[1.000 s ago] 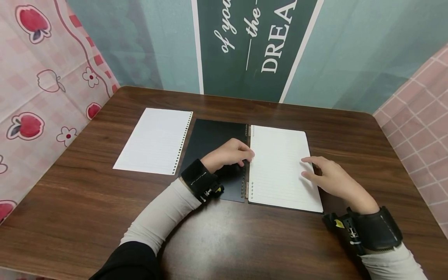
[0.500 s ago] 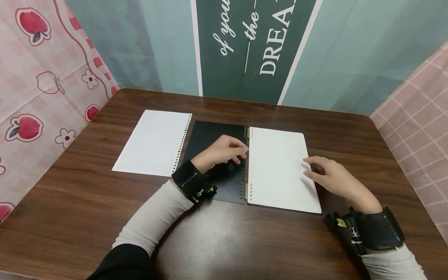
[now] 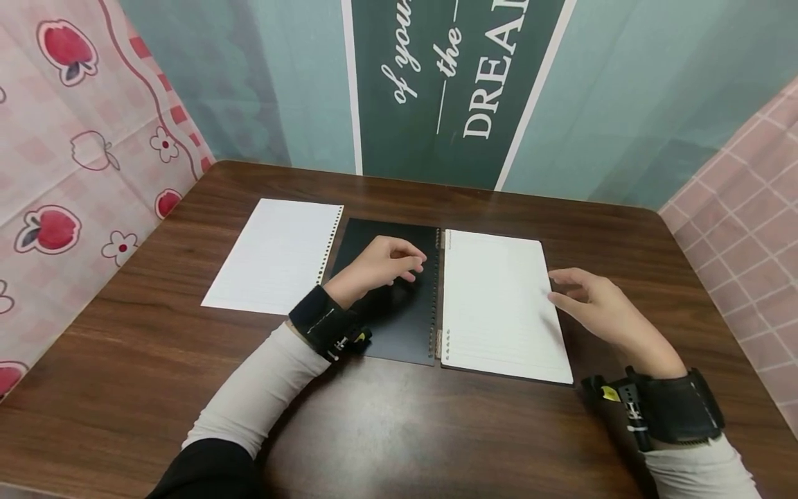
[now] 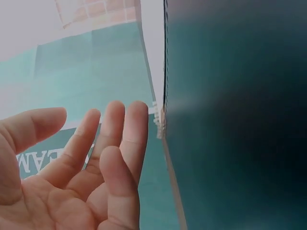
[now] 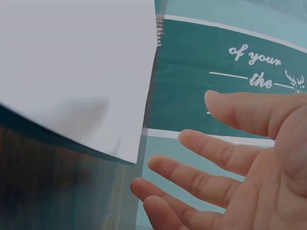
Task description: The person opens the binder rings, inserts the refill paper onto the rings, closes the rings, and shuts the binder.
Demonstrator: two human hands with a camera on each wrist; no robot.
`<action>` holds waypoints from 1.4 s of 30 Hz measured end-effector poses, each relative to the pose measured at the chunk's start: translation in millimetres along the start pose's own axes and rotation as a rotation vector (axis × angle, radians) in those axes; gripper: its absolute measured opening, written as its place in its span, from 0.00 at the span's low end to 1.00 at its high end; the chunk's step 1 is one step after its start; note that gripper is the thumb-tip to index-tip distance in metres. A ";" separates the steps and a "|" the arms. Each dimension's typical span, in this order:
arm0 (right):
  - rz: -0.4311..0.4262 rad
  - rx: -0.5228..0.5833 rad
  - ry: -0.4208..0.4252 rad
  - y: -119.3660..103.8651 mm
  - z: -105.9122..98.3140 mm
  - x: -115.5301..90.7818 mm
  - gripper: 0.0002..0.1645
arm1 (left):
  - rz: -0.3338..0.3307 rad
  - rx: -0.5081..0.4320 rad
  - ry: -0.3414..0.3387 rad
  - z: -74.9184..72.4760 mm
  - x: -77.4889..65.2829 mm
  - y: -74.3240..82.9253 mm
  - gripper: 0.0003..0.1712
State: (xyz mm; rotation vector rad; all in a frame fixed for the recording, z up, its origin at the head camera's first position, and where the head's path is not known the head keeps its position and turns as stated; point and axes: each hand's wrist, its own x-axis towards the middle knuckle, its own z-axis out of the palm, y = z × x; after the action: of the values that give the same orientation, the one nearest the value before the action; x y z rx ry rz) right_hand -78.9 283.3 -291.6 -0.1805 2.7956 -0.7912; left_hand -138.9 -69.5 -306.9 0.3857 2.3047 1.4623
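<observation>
A loose-leaf binder lies spread on the table, its dark cover (image 3: 405,326) on the left and a stack of lined paper (image 3: 499,305) on the right. Metal rings (image 3: 438,339) show along the spine. Over the dark cover hovers my left hand (image 3: 380,267), fingers loosely bent and holding nothing. My right hand (image 3: 592,301) is by the stack's right edge, with thumb and fingers apart and nothing between them; in the right wrist view the fingers (image 5: 206,187) are spread beside the paper's corner. A loose punched sheet (image 3: 274,256) lies left of the cover.
The brown wooden table (image 3: 467,443) carries all of this. Behind it hangs a teal cloth (image 3: 623,104) with white lettering. An apple-patterned cloth (image 3: 93,187) stands on the left, a pink tiled surface (image 3: 742,222) on the right.
My left hand has drawn back leftward from the rings and the paper's edge to above the dark cover. My right hand has shifted slightly right. Paper and binder stay put.
</observation>
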 end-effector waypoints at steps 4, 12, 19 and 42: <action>0.001 0.014 0.020 -3.7 -1.1 3.0 0.34 | 0.002 0.004 0.044 -9.6 -3.4 -5.2 0.17; -0.028 0.016 0.046 -11.4 -0.1 6.7 0.33 | -0.024 0.018 0.114 -31.0 -15.5 -12.7 0.18; -0.052 0.021 0.055 -21.0 -0.2 11.8 0.33 | -0.057 0.037 0.179 -53.9 -28.8 -20.7 0.19; -0.079 0.085 0.042 -58.8 9.6 38.1 0.32 | -0.119 0.023 0.380 -110.1 -61.5 -51.7 0.23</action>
State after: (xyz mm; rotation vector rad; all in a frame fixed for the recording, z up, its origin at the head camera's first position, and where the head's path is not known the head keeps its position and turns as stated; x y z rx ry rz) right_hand -110.1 221.8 -275.6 -0.2645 2.8031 -0.9406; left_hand -135.9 -205.6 -301.0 -0.0296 2.5841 1.5590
